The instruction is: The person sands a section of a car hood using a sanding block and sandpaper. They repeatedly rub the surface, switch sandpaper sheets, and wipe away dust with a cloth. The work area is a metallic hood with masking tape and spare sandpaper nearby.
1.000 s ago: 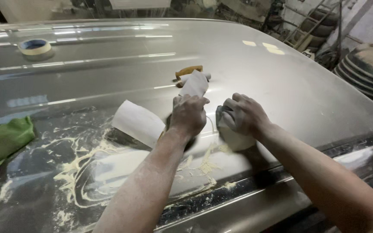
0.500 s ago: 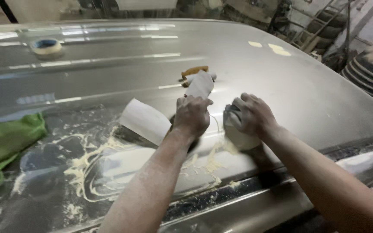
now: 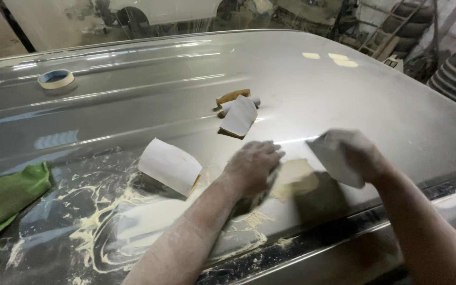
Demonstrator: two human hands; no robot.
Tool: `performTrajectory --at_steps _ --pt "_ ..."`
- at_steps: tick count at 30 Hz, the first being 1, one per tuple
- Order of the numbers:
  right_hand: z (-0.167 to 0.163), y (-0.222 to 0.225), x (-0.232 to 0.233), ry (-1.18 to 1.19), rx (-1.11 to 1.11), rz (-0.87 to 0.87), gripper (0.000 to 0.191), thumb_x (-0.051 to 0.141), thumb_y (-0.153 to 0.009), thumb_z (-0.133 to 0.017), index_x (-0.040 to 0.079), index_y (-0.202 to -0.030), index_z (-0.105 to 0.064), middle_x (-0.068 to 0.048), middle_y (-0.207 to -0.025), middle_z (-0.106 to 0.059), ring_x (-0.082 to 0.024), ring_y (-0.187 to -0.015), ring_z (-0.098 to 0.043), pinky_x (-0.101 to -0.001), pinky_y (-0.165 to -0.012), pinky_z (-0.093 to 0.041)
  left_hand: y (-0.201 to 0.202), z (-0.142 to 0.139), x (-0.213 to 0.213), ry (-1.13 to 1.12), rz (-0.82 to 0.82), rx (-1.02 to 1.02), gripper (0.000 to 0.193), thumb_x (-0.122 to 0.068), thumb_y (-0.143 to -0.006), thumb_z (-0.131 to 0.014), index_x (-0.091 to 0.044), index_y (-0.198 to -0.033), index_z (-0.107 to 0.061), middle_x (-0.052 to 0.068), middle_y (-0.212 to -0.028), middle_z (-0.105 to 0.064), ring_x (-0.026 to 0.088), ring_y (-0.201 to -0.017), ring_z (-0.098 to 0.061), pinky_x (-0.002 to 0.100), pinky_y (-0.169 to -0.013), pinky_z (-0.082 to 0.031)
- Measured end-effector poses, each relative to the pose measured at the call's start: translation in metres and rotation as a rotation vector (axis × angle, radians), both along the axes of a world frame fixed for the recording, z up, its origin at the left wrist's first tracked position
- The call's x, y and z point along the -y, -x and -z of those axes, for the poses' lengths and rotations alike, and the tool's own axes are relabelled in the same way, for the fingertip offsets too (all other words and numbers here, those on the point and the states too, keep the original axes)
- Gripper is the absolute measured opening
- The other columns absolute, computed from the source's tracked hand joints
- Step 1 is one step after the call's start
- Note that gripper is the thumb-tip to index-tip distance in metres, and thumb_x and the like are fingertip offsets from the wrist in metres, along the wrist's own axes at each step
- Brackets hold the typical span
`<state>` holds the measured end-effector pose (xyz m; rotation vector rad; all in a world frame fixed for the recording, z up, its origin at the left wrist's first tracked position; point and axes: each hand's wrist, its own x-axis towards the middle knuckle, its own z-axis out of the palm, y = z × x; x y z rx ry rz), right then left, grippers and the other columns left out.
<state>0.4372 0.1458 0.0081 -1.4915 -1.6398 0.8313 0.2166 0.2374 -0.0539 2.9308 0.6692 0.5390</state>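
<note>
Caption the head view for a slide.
Dusty left hand rests flat on a grey car roof beside a filler patch; right hand holds a sanding pad.

A pale sheet of sandpaper (image 3: 336, 158) (blurred) is gripped in the right hand (image 3: 360, 155), lifted just off the grey car panel (image 3: 149, 100). The dusty left hand (image 3: 252, 166) lies flat on the panel beside a cream filler patch (image 3: 294, 177).

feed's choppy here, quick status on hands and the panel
Left hand flat on panel by filler patch. Right hand grips sanding pad. Loose sandpaper sheet alongside.
</note>
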Motion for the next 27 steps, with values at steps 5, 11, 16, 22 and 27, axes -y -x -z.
performTrajectory --at_steps 5,11,16,22,27 --pt "-0.003 -0.017 -0.028 -0.118 -0.901 0.005 0.049 0.037 -0.108 -0.040 -0.001 -0.122 -0.068 -0.017 -0.098 -0.070 -0.029 -0.082 -0.071 -0.0412 -0.067 -0.062 -0.023 0.006 0.027 0.004 0.043 -0.361 0.101 -0.074 -0.094 -0.023 0.004 -0.156 -0.008 0.024 -0.166 -0.004 0.034 -0.154 -0.003 0.045 -0.122 -0.009" --pt "-0.004 -0.026 -0.023 -0.187 -0.774 0.153 0.043 0.029 -0.106 -0.035 0.000 -0.120 -0.064 -0.015 -0.094 -0.069 -0.029 -0.079 -0.069 -0.0424 -0.067 -0.061 -0.035 0.010 0.048 -0.051 0.035 -0.465 0.121 -0.088 -0.084 -0.019 0.007 -0.157 0.000 0.026 -0.166 0.002 0.037 -0.154 0.002 0.045 -0.122 -0.004" --pt "-0.007 -0.027 -0.011 -0.148 -0.729 0.215 0.047 0.032 -0.107 -0.028 0.003 -0.112 -0.064 -0.016 -0.086 -0.067 -0.032 -0.069 -0.064 -0.0459 -0.055 -0.055 -0.022 0.014 0.082 0.000 0.136 -0.401 0.116 -0.086 -0.087 -0.020 0.005 -0.158 -0.002 0.025 -0.167 -0.002 0.035 -0.156 0.000 0.047 -0.123 -0.005" --pt "-0.009 -0.025 -0.002 -0.126 -0.837 0.269 0.048 0.033 -0.105 -0.025 0.006 -0.115 -0.064 -0.013 -0.090 -0.068 -0.025 -0.078 -0.068 -0.0397 -0.064 -0.060 -0.008 0.013 0.086 0.080 0.128 -0.385 0.109 -0.081 -0.091 -0.022 0.000 -0.161 -0.005 0.021 -0.171 -0.006 0.032 -0.158 -0.003 0.046 -0.126 -0.007" --pt "-0.013 -0.022 0.003 -0.152 -0.832 0.217 0.046 0.029 -0.107 -0.025 0.002 -0.112 -0.062 -0.017 -0.086 -0.065 -0.029 -0.070 -0.065 -0.0408 -0.055 -0.057 -0.045 0.011 0.057 -0.026 0.050 -0.409 0.114 -0.085 -0.088 -0.024 0.000 -0.160 -0.002 0.019 -0.169 -0.004 0.030 -0.156 -0.002 0.042 -0.125 -0.006"
